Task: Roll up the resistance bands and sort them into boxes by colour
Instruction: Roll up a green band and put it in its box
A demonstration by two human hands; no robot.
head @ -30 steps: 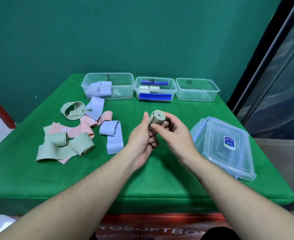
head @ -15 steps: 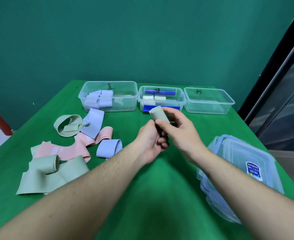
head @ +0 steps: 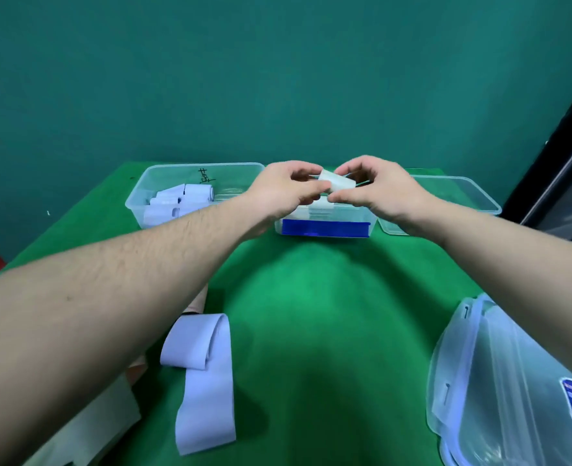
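Observation:
A rolled pale green band (head: 335, 180) is held between both hands above the middle box (head: 325, 227). My left hand (head: 286, 190) pinches its left end and my right hand (head: 377, 190) pinches its right end. The middle box holds pale rolls and has a blue strip on its front wall. To its left, the clear left box (head: 136, 200) holds several lilac rolls. To the right, the clear right box (head: 473, 196) is partly hidden by my right hand.
A loose lilac band (head: 203, 381) lies unrolled on the green table (head: 328, 314) near me. Pink and pale green bands (head: 86, 428) peek out under my left forearm. Stacked clear lids (head: 513, 398) sit at the near right.
Both hands have carried the green roll forward from the table's middle to above the middle box. The view has moved closer to the boxes.

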